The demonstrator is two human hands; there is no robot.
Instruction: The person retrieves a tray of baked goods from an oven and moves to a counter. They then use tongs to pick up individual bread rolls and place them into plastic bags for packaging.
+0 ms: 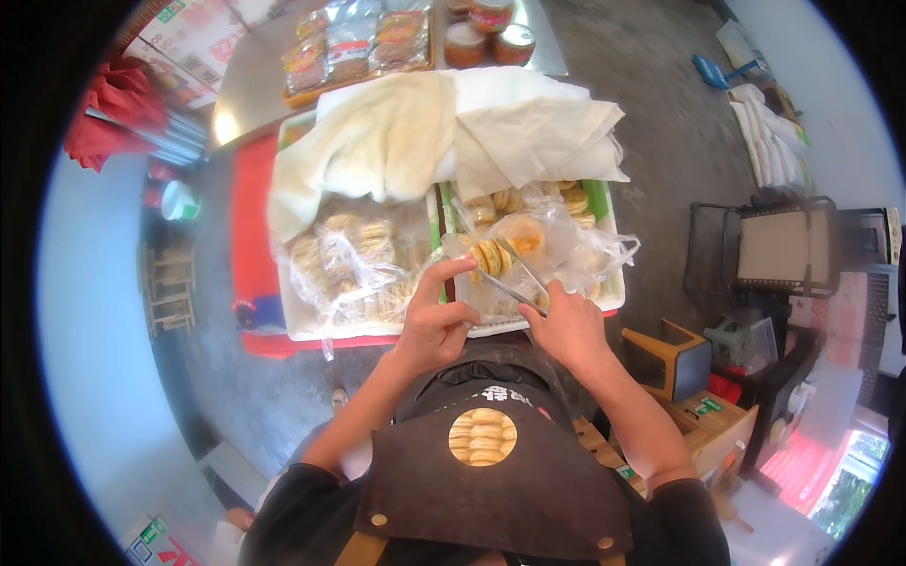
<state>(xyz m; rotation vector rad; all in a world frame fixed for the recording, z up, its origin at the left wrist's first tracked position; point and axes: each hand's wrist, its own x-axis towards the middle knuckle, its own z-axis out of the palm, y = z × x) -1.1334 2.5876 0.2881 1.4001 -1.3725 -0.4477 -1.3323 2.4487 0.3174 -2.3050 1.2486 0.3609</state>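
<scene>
My right hand (pixel 575 327) grips a pair of metal tongs (pixel 520 265), whose arms reach over a row of round, flat pastries (pixel 490 258) in clear plastic. My left hand (pixel 437 315) is at the near left edge of that plastic bag (pixel 566 258). Its index fingertip meets the bag beside the tongs, but whether the fingers pinch the film is unclear. Under the bag, more pastries (pixel 577 201) fill the right white bin (pixel 614 283). Bagged pastries (pixel 368 237) lie in the left white bin (pixel 311 327).
Cream cloths (pixel 396 134) cover the far part of both bins. Beyond them, a metal table (pixel 255 92) holds a tray of packaged food (pixel 350 46) and several jars (pixel 514 44). A chair (pixel 782 244) and a wooden drawer unit (pixel 715 431) stand at the right.
</scene>
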